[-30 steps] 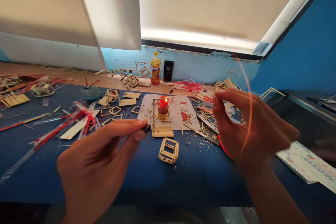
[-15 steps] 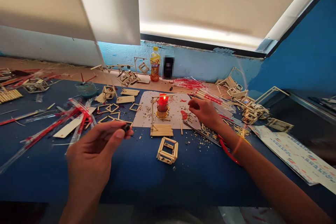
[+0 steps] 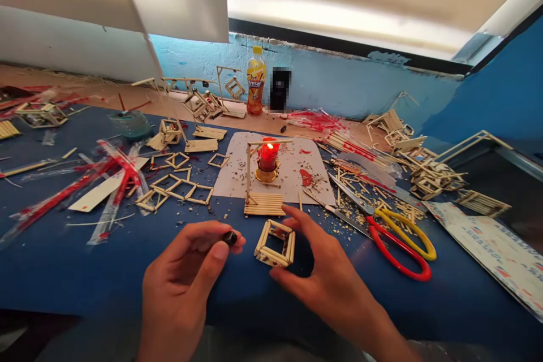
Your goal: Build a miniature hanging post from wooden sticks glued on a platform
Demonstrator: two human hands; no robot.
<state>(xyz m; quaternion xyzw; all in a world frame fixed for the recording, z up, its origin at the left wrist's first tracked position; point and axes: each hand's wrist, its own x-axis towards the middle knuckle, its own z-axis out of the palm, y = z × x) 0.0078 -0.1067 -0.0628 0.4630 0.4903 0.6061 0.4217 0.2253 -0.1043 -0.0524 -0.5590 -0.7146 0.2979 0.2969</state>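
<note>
Between thumb and fingers, my left hand [image 3: 186,274] pinches a small black piece [image 3: 229,237], its kind unclear. My right hand [image 3: 326,260] has thumb and fingers apart around the right side of a small open box frame made of sticks [image 3: 275,243]; whether it touches the frame I cannot tell. The frame rests on the blue table. Just behind it lies a small stick platform [image 3: 263,204] with an upright post and a crossbar on top. A lit red candle [image 3: 269,154] stands in a gold-coloured holder behind that post.
Scissors with red and yellow handles [image 3: 399,243] lie at the right among loose stick pieces. A white board [image 3: 224,181] is under the candle. Plastic-wrapped red bundles [image 3: 119,175] and stick frames [image 3: 178,186] are at the left. A drink bottle [image 3: 255,82] stands at the back.
My right hand has come from beside the candle to the box frame and opened around it. My left hand has moved right with the black piece. The view has tilted down.
</note>
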